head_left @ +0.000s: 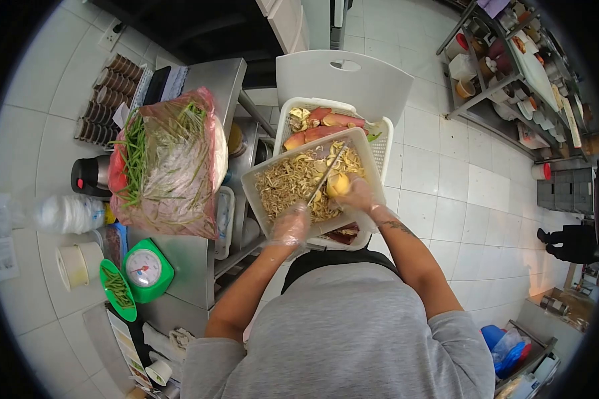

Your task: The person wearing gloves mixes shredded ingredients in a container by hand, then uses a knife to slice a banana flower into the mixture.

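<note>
My left hand (289, 226), in a clear plastic glove, is closed around the handle of a knife (326, 174), its blade slanting up and away. A peeled yellow banana blossom (337, 185) sits in the closed fingers of my gloved right hand (360, 197), close beside the blade. Both hands are over the near part of a translucent plastic tub (249, 194). Brownish florets (279, 183) and paler yellowish pieces fill it. Behind the tub, a white basket (384, 143) holds red banana blossom bracts (323, 130). Dark red pieces show under the tub's near edge.
A white chair (343, 76) supports the basket and tub. Left, a steel table (180, 266) carries a bag of green stalks (170, 163) and a green scale (146, 272) with a green dish of beans (118, 289). Loaded shelving (499, 86) stands far right; someone's dark-clothed legs (572, 244) appear below.
</note>
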The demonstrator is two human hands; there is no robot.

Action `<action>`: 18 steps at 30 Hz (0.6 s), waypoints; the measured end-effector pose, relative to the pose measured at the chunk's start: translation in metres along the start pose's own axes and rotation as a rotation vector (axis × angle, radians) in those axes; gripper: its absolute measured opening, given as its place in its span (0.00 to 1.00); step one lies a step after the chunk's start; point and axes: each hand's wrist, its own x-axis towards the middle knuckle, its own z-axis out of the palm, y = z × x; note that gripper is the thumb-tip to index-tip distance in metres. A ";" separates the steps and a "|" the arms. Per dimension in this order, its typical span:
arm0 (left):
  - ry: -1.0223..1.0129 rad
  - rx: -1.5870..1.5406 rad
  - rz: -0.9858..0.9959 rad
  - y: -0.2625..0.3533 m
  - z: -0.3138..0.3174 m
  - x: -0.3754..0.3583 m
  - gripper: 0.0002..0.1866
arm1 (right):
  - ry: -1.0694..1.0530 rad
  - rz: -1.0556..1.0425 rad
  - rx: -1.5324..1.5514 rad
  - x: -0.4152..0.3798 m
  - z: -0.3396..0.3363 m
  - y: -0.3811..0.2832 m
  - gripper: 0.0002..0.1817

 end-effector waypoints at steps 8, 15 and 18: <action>-0.097 0.058 0.101 0.011 -0.014 -0.011 0.15 | -0.051 -0.092 0.273 -0.003 -0.027 0.006 0.44; -0.086 -0.001 0.064 0.014 -0.024 -0.031 0.18 | -0.026 -0.051 0.150 -0.022 -0.051 -0.021 0.46; -0.153 0.048 0.075 0.016 -0.029 -0.035 0.26 | -0.088 0.012 0.092 -0.025 -0.061 -0.029 0.47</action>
